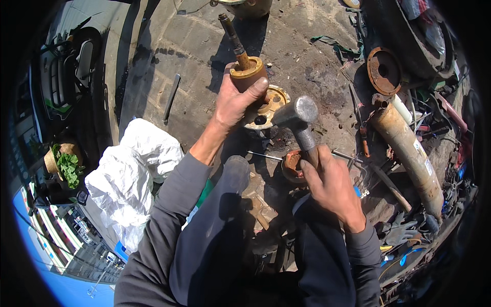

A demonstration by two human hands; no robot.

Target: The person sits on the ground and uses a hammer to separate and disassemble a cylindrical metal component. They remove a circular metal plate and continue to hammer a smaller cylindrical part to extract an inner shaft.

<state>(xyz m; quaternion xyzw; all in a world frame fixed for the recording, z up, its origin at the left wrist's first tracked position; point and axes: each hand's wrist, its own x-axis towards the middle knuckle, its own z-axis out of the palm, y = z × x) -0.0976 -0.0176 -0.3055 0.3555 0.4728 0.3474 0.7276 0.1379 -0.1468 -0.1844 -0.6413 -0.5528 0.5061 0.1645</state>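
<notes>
My left hand is wrapped round a rusty brown metal cylinder, from whose top a dark, worn shaft sticks out, tilted up and to the left. Just below and beyond it lies a round, yellowish metal flange with holes; whether the cylinder touches it I cannot tell. My right hand grips a hammer by its metal handle. The hammer's head is close to the flange's right edge, its round face turned up. Beneath the hammer sits a reddish metal cup-shaped part, partly covered by my hand.
A white sack lies to the left, with a flat metal bar beyond it. At the right are a long rusty pipe, a rusty ring plate, a screwdriver, a tire and piled scrap. A pot-like housing stands at the far edge.
</notes>
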